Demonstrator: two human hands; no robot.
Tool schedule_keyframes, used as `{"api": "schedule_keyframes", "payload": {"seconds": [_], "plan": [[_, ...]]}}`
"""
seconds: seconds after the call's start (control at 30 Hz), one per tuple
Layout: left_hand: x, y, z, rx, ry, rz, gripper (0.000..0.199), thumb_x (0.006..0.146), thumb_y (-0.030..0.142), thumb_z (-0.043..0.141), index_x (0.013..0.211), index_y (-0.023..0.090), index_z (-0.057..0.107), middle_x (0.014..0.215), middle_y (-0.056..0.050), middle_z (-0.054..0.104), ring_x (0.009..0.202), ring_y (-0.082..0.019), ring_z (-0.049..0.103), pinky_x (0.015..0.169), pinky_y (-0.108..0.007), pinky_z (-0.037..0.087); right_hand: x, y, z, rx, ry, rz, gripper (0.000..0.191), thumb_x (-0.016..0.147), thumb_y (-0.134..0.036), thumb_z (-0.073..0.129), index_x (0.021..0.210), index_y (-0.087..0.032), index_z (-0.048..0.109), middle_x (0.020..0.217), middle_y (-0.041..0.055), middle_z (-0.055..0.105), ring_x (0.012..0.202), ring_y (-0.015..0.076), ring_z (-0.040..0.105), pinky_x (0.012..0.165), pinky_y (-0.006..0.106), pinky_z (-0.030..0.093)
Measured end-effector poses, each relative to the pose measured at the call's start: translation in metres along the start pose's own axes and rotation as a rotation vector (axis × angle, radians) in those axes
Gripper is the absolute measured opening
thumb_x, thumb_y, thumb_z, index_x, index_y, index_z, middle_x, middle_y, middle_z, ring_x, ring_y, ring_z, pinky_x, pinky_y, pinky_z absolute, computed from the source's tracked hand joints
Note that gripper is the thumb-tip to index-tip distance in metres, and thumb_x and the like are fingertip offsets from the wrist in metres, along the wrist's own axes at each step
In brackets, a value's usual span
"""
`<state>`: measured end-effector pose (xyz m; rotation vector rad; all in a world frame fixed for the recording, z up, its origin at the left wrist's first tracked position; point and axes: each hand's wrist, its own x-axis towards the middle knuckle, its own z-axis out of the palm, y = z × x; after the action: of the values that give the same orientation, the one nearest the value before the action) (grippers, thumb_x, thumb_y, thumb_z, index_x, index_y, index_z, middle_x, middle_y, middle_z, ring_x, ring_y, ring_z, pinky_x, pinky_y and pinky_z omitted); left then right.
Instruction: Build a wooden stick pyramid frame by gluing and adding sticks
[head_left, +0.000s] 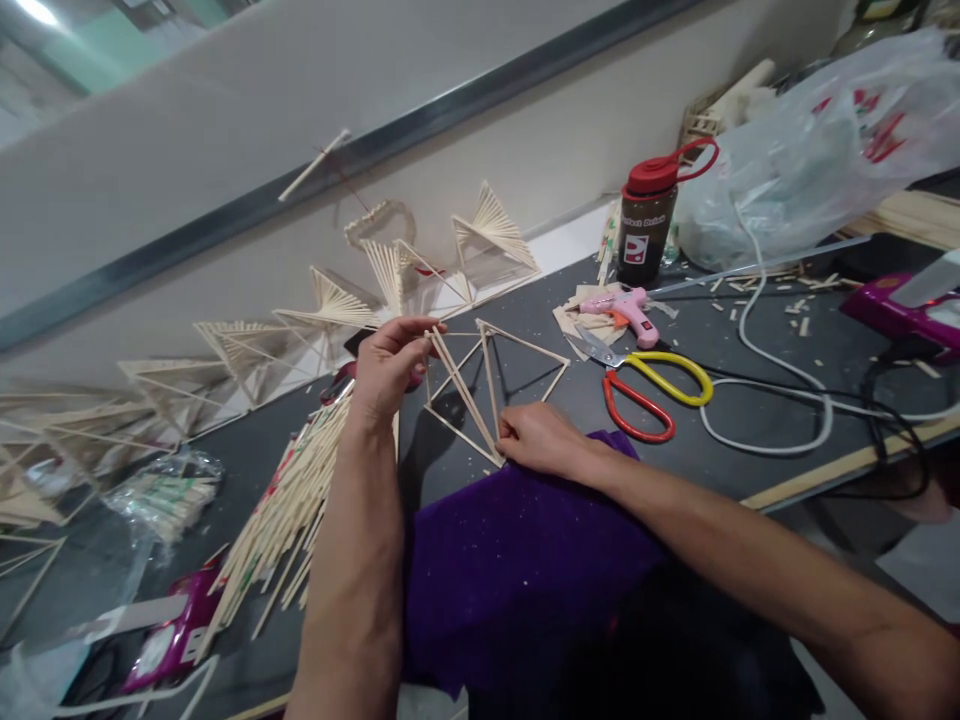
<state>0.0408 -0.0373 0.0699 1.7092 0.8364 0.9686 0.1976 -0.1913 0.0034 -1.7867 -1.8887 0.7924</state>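
Observation:
A frame of pale wooden sticks [526,346], joined in triangles, stands on the dark tabletop before me. My left hand [391,368] pinches the upper end of a slanting wooden stick [463,388] at the frame's left side. At that stick's lower end, by the near corner, the fingers of my right hand [534,438] are closed; their tips are partly hidden. Purple cloth [480,545] lies under my right wrist. Left of my left forearm is a big pile of loose wooden sticks [289,500].
Scissors [634,385] with red and yellow handles lie at right beside a pink glue gun [626,308]. Behind stands a dark bottle [646,230] with a red lid. Fan-shaped stick structures [334,298] line the wall. A white cable [780,365] loops across the table.

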Motion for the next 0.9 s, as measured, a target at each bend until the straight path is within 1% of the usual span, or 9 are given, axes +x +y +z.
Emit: {"api": "schedule_keyframes", "payload": {"seconds": [0.27,0.37,0.43,0.57,0.63,0.7,0.77,0.83,0.9], "plan": [[0.0,-0.001,0.004,0.031,0.004,-0.003,0.027,0.072,0.025,0.072,0.098,0.02,0.075,0.099,-0.007,0.076,0.051,-0.006,0.053,0.038,-0.017,0.033,0.0,0.0,0.002,-0.006,-0.028,-0.012,0.018,0.086,-0.028,0.056,0.091,-0.021,0.071,0.088,0.0051,0.077,0.083,0.0197,0.069,0.066,0.027,0.035],[0.002,-0.003,0.004,0.018,0.02,-0.009,0.026,0.071,0.025,0.072,0.097,0.02,0.074,0.098,-0.006,0.076,0.05,-0.006,0.053,0.038,-0.017,0.032,-0.007,0.001,-0.006,-0.045,0.019,0.0,0.02,0.089,-0.032,0.057,0.092,-0.02,0.073,0.092,0.0061,0.077,0.085,0.0209,0.069,0.068,0.028,0.038],[0.001,-0.004,0.004,0.006,0.025,-0.015,0.025,0.07,0.024,0.071,0.095,0.02,0.074,0.097,-0.006,0.076,0.05,-0.006,0.053,0.038,-0.017,0.031,-0.01,0.0,-0.023,-0.071,0.151,-0.015,0.023,0.092,-0.034,0.055,0.093,-0.02,0.073,0.095,0.0059,0.077,0.088,0.0207,0.069,0.071,0.029,0.04],[0.0,-0.003,0.004,-0.02,0.033,-0.012,0.025,0.068,0.022,0.07,0.093,0.019,0.074,0.097,-0.004,0.076,0.049,-0.005,0.051,0.038,-0.017,0.032,0.004,-0.015,-0.075,-0.163,0.602,-0.159,0.029,0.097,-0.033,0.049,0.096,-0.02,0.075,0.102,0.0072,0.073,0.097,0.0208,0.065,0.082,0.031,0.043],[-0.002,-0.002,0.005,-0.025,0.037,-0.017,0.025,0.068,0.023,0.071,0.093,0.019,0.074,0.093,-0.004,0.075,0.049,-0.005,0.05,0.039,-0.017,0.033,0.025,-0.026,-0.101,-0.242,0.655,-0.198,0.026,0.094,-0.03,0.053,0.095,-0.02,0.077,0.106,0.0092,0.072,0.104,0.0234,0.062,0.086,0.033,0.043],[-0.003,-0.001,0.006,-0.025,0.043,-0.024,0.025,0.068,0.023,0.072,0.093,0.019,0.075,0.083,-0.002,0.073,0.05,-0.005,0.051,0.04,-0.016,0.033,0.051,-0.038,-0.119,-0.268,0.556,-0.199,0.023,0.089,-0.026,0.057,0.093,-0.019,0.079,0.103,0.0094,0.073,0.098,0.0229,0.062,0.082,0.033,0.043],[-0.005,-0.001,0.007,-0.02,0.049,-0.018,0.026,0.069,0.023,0.072,0.094,0.019,0.075,0.074,-0.001,0.07,0.052,-0.007,0.054,0.041,-0.016,0.034,0.076,-0.046,-0.13,-0.232,0.358,-0.187,0.022,0.085,-0.025,0.061,0.092,-0.018,0.08,0.089,0.0077,0.073,0.085,0.0202,0.063,0.074,0.031,0.042],[-0.005,-0.002,0.007,-0.015,0.053,-0.001,0.026,0.07,0.023,0.072,0.096,0.019,0.076,0.072,0.0,0.069,0.057,-0.008,0.058,0.043,-0.016,0.036,0.096,-0.049,-0.133,-0.156,0.178,-0.185,0.021,0.082,-0.024,0.065,0.092,-0.014,0.081,0.077,0.0057,0.072,0.075,0.0169,0.061,0.068,0.029,0.041],[-0.005,-0.004,0.006,-0.015,0.049,0.015,0.026,0.071,0.023,0.072,0.096,0.02,0.075,0.075,-0.001,0.069,0.062,-0.009,0.061,0.044,-0.016,0.037,0.111,-0.049,-0.131,-0.052,0.089,-0.205,0.021,0.078,-0.021,0.069,0.091,-0.011,0.081,0.073,0.0046,0.071,0.07,0.0144,0.059,0.066,0.027,0.04]]}}
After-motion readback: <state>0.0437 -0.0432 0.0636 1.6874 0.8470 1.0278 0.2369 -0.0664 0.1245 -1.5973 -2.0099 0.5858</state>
